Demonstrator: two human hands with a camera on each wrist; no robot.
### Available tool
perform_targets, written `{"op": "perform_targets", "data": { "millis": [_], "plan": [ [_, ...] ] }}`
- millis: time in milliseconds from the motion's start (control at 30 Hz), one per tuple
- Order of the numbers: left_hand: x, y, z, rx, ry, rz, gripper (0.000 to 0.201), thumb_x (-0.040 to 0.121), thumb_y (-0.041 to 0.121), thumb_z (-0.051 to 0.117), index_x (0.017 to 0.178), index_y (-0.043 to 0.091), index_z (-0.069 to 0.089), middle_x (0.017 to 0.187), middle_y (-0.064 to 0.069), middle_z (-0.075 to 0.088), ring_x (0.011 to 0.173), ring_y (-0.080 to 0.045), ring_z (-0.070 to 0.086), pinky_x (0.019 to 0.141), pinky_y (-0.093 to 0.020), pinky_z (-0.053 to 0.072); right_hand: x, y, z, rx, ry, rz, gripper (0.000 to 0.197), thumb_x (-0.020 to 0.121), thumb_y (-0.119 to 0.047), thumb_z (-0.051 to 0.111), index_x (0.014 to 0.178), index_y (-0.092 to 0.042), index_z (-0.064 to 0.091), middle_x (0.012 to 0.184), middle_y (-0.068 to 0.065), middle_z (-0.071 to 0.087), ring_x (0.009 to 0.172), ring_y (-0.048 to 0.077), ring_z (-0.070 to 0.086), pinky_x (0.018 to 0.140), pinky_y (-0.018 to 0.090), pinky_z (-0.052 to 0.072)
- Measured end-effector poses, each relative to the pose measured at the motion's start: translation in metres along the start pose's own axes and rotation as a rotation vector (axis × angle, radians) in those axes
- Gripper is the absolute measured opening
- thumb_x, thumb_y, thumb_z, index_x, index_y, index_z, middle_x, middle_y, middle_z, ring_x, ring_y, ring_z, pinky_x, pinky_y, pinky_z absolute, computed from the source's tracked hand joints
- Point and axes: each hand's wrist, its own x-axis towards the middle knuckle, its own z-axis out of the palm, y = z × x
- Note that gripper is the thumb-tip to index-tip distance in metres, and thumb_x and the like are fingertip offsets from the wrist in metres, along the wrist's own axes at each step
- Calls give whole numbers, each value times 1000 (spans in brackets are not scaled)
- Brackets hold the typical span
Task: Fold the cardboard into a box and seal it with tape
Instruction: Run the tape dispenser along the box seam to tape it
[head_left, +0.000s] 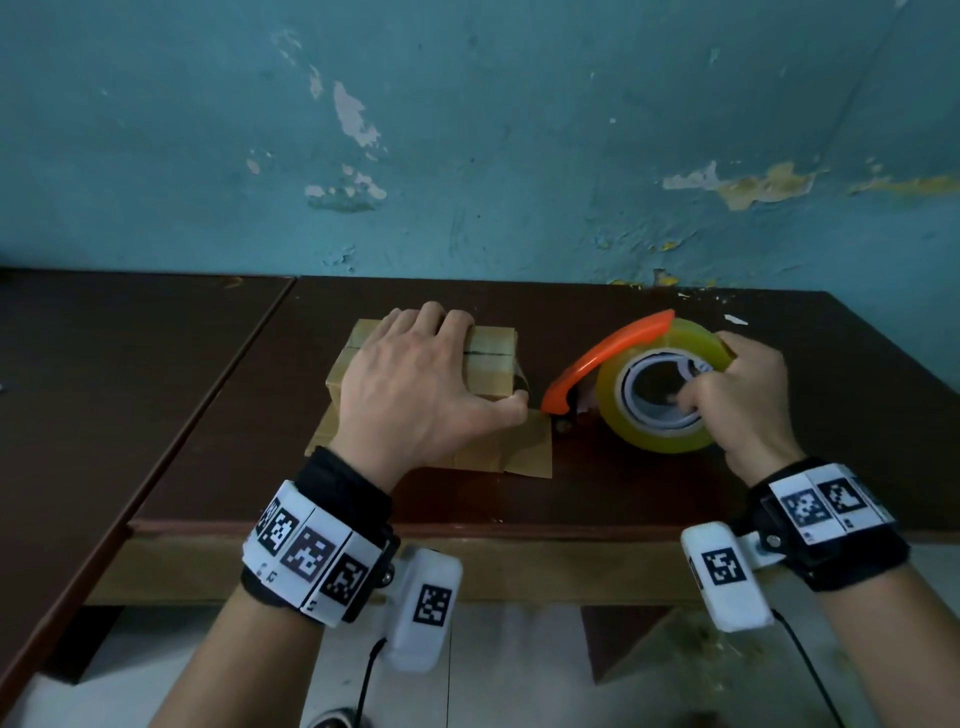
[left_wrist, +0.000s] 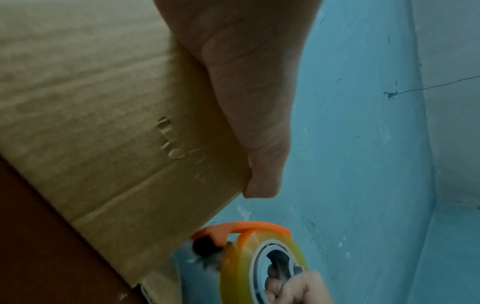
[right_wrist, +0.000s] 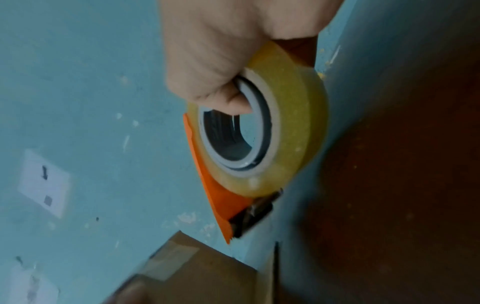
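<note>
A small cardboard box stands on the dark brown table, with its lower flaps spread flat toward me. My left hand lies over the box top, fingers curled over the far edge and thumb along the box's right side. My right hand grips an orange tape dispenser with a yellowish clear roll, fingers hooked through the core. The dispenser's cutter end is just right of the box. A strip of tape lies on the box.
A peeling blue wall rises directly behind the table. A second dark table adjoins on the left. The table's front edge is close to my wrists, with floor below.
</note>
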Motion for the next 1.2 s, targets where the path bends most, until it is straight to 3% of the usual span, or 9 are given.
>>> {"op": "perform_targets", "data": {
  "millis": [167, 333, 433, 500, 600, 800, 933, 1033, 1200],
  "plan": [
    [0, 0, -1, -3, -1, 5, 101, 72, 90, 29, 141, 20, 52, 130, -1, 59, 124, -23, 55, 114, -39, 37, 6, -1, -6, 286, 236, 45, 34, 67, 16, 59, 91, -7, 64, 86, 12, 58, 78, 24, 59, 74, 33, 49],
    [1, 0, 0, -4, -6, 6, 101, 72, 90, 29, 142, 21, 51, 131, 0, 58, 126, -23, 54, 115, -39, 37, 17, 15, -5, 190, 159, 122, 27, 78, 5, 74, 103, -4, 71, 91, 2, 73, 87, 16, 71, 72, 28, 50],
    [1, 1, 0, -4, -3, 6, 101, 71, 90, 29, 142, 21, 51, 131, 0, 59, 126, -23, 54, 114, -39, 37, 22, 23, -1, 184, 110, 218, 49, 71, -16, 83, 117, -11, 67, 105, 5, 75, 99, 21, 72, 89, 41, 57],
    [1, 1, 1, 0, -2, 7, 102, 71, 91, 27, 141, 21, 52, 131, 0, 59, 126, -23, 54, 114, -39, 38, 24, 23, -1, 182, 93, 270, 67, 72, -23, 86, 129, -12, 53, 118, 4, 69, 110, 22, 68, 98, 45, 54],
    [1, 0, 0, -5, -3, 9, 103, 70, 92, 25, 141, 21, 52, 131, -1, 59, 125, -23, 54, 115, -40, 37, 26, 26, -3, 82, 129, 299, 75, 88, -22, 79, 146, -7, 34, 127, 3, 51, 117, 19, 51, 95, 36, 43],
    [1, 1, 1, -2, 3, 5, 103, 70, 92, 26, 140, 22, 53, 130, 0, 60, 125, -23, 55, 114, -40, 38, 19, 19, -2, -96, 104, 306, 84, 73, -47, 78, 138, -11, 38, 142, 15, 48, 131, 36, 49, 106, 54, 46],
    [0, 1, 0, 9, -2, 4, 102, 71, 92, 27, 142, 22, 51, 132, 0, 59, 126, -22, 54, 114, -39, 37, 11, 6, 4, -251, 254, 170, 79, 83, -31, 80, 146, -9, 37, 151, 17, 37, 141, 35, 35, 105, 47, 40],
    [0, 1, 0, 9, -9, 5, 102, 72, 92, 27, 143, 22, 50, 132, 1, 58, 127, -22, 53, 114, -39, 38, -2, -6, 17, -196, 382, -145, 59, 83, -15, 77, 134, -13, 47, 138, 7, 47, 130, 22, 46, 97, 30, 42],
    [0, 1, -1, 3, -8, 11, 105, 69, 93, 24, 142, 22, 51, 132, 0, 59, 126, -23, 54, 114, -40, 38, -20, -17, 59, 33, 89, -317, 34, 88, -7, 72, 112, -20, 52, 102, -2, 64, 88, 2, 63, 75, 15, 52]
  ]
}}
